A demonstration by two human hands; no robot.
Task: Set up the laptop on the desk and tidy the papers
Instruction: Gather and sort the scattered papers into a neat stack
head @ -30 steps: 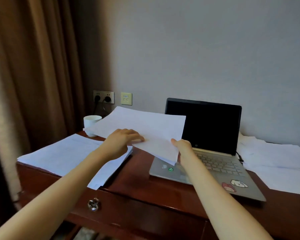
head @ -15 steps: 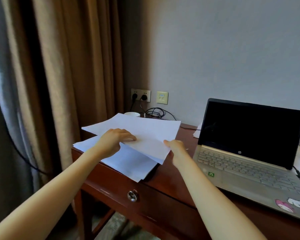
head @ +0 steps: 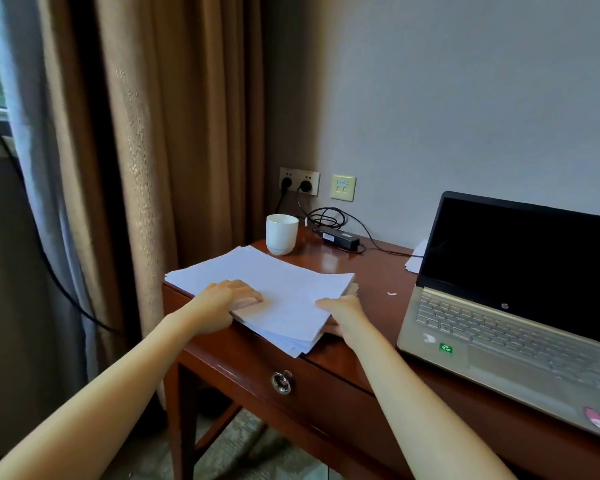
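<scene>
A stack of white papers lies flat at the left end of the dark wooden desk, one corner hanging over the front edge. My left hand grips the stack's near left edge, fingers on top. At the near right edge, my right hand holds the stack with its thumb on top. A silver laptop stands open on the right with a black screen. A few more white sheets peek out behind its lid.
A white cup stands behind the papers. A black power adapter with coiled cable lies near the wall sockets. Brown curtains hang left of the desk. A drawer with a metal ring pull is below the papers.
The sheets I held in the air have come down onto the left pile, forming one stack. Both hands now rest at its near edges. My view has swung left.
</scene>
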